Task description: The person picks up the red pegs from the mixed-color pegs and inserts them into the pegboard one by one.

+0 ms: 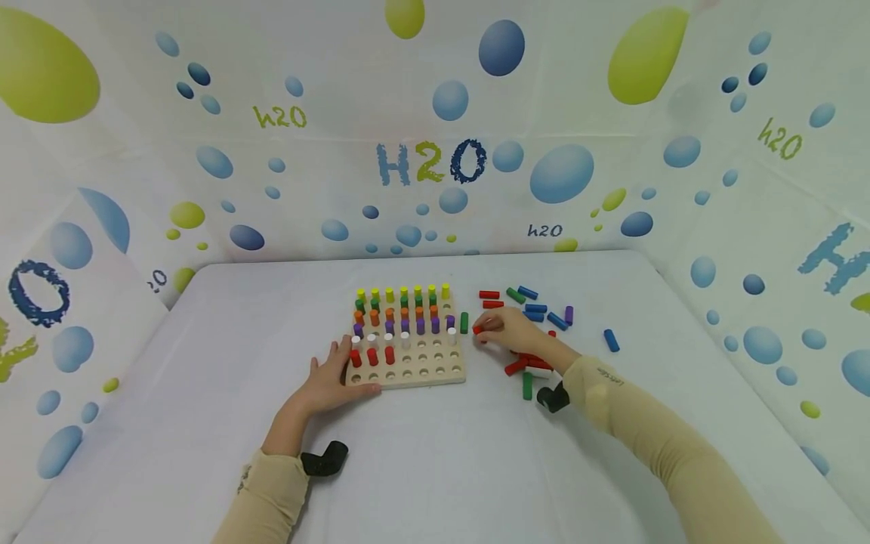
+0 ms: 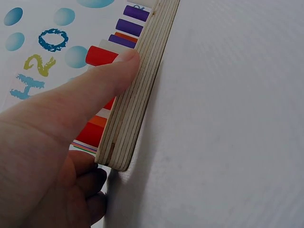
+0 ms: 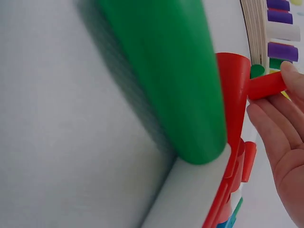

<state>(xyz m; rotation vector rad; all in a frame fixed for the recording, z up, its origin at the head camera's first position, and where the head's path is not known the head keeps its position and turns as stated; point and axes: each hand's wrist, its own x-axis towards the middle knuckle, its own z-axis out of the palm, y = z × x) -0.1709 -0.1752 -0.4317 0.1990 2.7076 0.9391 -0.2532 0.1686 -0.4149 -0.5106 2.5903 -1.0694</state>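
Note:
A wooden pegboard [image 1: 408, 381] bears rows of yellow, green, orange, purple, white and red pegs, with bare holes toward its front. At its left front corner, my left hand [image 1: 325, 385] holds the board, thumb along the front edge and fingers at the left side. In the left wrist view the thumb [image 2: 95, 88] lies against the layered wooden edge [image 2: 137, 90]. Just right of the board, my right hand [image 1: 506, 330] pinches a red peg [image 3: 267, 85] between thumb and fingers. A green peg [image 1: 464, 323] lies between that hand and the board.
Loose pegs lie scattered to the right: a blue peg [image 1: 612, 340] farthest out, a purple peg [image 1: 569, 315], red pegs [image 1: 516, 366] under the right forearm and a green peg [image 1: 527, 386] nearer me. Each wrist carries a black camera [image 1: 553, 397]. A patterned backdrop [image 1: 340, 196] surrounds the white table [image 1: 272, 302].

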